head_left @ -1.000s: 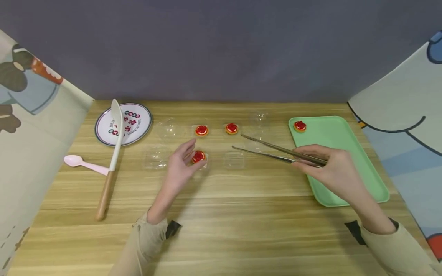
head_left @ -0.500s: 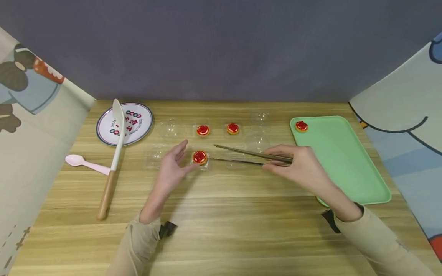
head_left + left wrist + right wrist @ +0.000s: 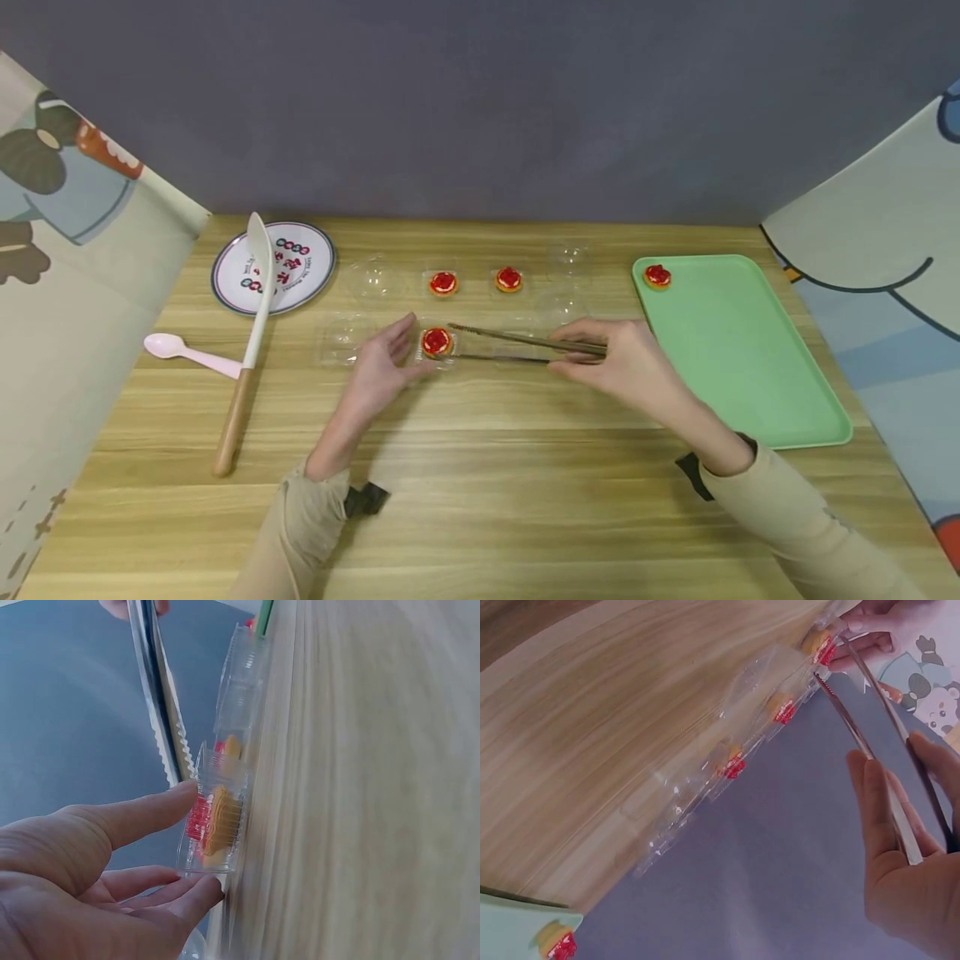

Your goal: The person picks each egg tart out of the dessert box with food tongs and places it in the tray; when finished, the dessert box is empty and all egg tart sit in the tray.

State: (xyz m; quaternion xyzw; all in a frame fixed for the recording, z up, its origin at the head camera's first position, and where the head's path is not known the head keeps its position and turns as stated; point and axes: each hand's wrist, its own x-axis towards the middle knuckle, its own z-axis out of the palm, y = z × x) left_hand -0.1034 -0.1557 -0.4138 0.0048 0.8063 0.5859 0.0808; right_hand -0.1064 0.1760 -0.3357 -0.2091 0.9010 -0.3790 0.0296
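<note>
A small tart [image 3: 437,342] with glossy red topping sits in a clear plastic box [image 3: 238,780] on the wooden table. My left hand [image 3: 378,375] is at the box's left side, thumb and fingers spread apart. In the left wrist view the thumb tip overlaps the box's edge by the topping, and the fingertips are at its near end. My right hand [image 3: 615,358] grips long metal tongs [image 3: 517,337]. Their serrated arms are spread, with nothing between them, and the tips point at the right side of this tart.
Behind are two more boxed tarts, a left tart [image 3: 443,283] and a right tart [image 3: 508,279], among several clear lids. At right, a green tray [image 3: 750,358] bears a tart [image 3: 657,276]. A plate [image 3: 307,287], a long-handled spoon [image 3: 253,342] and a pink spoon [image 3: 198,357] lie left.
My right hand has carried the tongs leftward from beside the green tray to the near tart. My left hand has drawn slightly left, keeping beside the box.
</note>
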